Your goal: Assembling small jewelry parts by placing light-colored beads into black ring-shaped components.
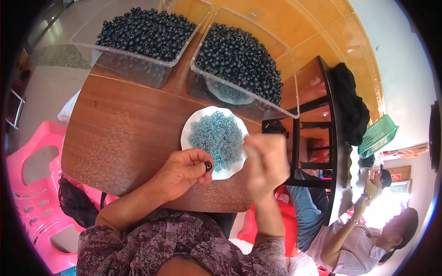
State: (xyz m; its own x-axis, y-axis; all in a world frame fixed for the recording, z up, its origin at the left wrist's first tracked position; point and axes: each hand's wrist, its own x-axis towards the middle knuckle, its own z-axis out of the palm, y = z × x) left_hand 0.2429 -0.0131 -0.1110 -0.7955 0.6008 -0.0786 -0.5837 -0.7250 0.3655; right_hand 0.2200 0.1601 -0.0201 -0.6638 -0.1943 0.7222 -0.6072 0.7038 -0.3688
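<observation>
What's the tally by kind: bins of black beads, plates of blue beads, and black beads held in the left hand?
Clear bins of black beads: 2
White plate of blue beads: 1
Black bead in the left hand: 1
Total: 4
The pale shape in the right bin's wall looks like the plate's reflection, so I left it out.

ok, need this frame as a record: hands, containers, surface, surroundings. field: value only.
Left hand: small black bead at fingertips, hole visible
Right hand: motion-blurred at right edge of white plate; grip unclear
Plate contents: heaped blue-grey beads
Containers: left clear tub, right clear tub, both heaped with black beads
Surface: brown table
Surroundings: pink chair left; another person right
</observation>
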